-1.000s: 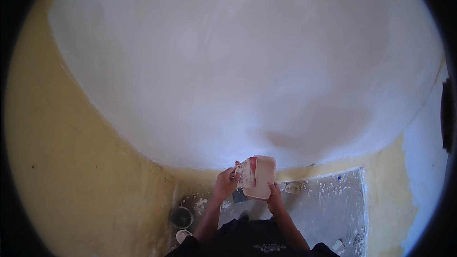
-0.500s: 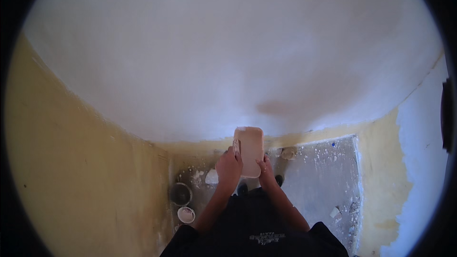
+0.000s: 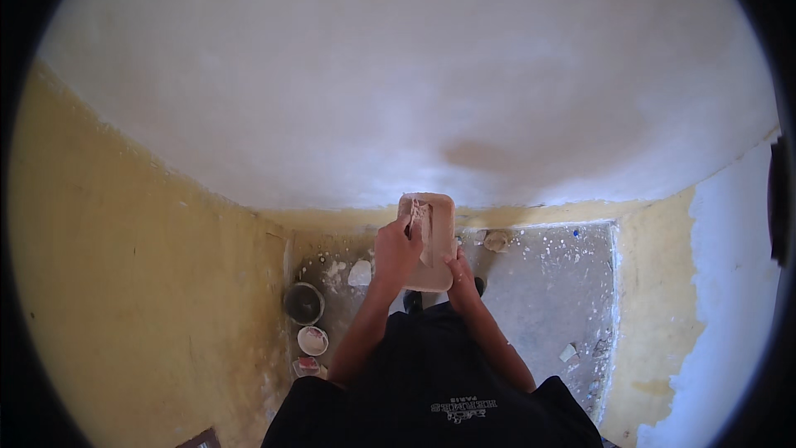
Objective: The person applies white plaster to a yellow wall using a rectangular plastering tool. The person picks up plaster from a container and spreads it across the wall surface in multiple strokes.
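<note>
In front of my body I hold a shallow, pale pinkish-beige rectangular tray (image 3: 441,282) with rounded corners. My right hand (image 3: 461,270) grips its right edge near the lower corner, thumb over the rim. My left hand (image 3: 399,250) is closed over the tray's left side around a putty knife (image 3: 417,214), whose handle is mostly hidden by the fingers. Whitish paste coats the knife, which lies over the tray's inside. Beyond the tray rises a broad wall (image 3: 398,75) coated whitish, with a darker patch right of centre.
On the floor at left stand a dark bucket (image 3: 304,304), a white bowl (image 3: 313,340) and a container with something red (image 3: 307,363). A white lump (image 3: 360,273) and a brownish stone (image 3: 495,241) lie near the wall. A yellow wall (image 3: 124,282) closes the left side.
The tray and both hands appear higher in view. My left hand has moved toward the tray's far end, and more paste shows on the knife. The view has tilted slightly down.
</note>
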`<state>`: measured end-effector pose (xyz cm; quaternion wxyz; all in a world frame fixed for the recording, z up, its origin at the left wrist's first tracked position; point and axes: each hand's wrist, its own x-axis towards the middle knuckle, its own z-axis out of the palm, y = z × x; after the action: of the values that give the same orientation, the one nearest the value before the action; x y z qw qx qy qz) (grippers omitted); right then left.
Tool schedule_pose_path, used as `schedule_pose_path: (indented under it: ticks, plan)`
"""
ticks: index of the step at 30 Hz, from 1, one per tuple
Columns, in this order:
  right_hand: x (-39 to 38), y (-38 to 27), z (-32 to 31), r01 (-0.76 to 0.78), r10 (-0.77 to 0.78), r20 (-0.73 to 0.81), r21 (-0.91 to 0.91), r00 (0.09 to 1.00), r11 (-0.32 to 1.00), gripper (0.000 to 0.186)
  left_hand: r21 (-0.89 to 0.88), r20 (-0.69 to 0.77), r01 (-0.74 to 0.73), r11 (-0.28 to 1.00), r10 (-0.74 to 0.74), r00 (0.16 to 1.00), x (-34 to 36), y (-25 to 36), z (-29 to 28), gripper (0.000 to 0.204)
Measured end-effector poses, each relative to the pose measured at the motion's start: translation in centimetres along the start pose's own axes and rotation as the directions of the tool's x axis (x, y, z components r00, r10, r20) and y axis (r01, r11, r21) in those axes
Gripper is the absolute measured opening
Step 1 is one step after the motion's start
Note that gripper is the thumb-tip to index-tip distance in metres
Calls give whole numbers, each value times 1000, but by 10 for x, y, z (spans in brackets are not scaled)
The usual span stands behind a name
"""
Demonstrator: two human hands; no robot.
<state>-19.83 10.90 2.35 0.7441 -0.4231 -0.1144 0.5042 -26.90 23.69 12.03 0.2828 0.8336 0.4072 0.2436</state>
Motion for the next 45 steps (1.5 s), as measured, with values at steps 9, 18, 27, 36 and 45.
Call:
schedule_pose_path:
  ticks: [9, 18, 27, 36, 45]
  plan:
    - [26, 20, -14, -36, 36, 5, 39, 999, 999, 72, -568, 220, 297, 768, -206, 953, 2, -64, -21, 22]
    - [56, 9, -38, 274, -229, 164, -360, 960, 892, 51, -773, 349, 463, 434, -318, 881, -10, -75, -33, 28]
    - [29, -45, -98, 144, -95, 192, -262, 977, 954, 45, -883, 3, 133, 450, -277, 961, 14, 46, -85, 40]
    - [40, -95, -241, 241, -172, 215, -354, 961, 904, 39, 386, -741, -402, 831, 538, 401, 162, 338, -93, 32]
    - [12, -251, -307, 213, -188, 122, -239, 974, 947, 37, 929, -186, -236, 284, 912, 366, 313, 431, 79, 53]
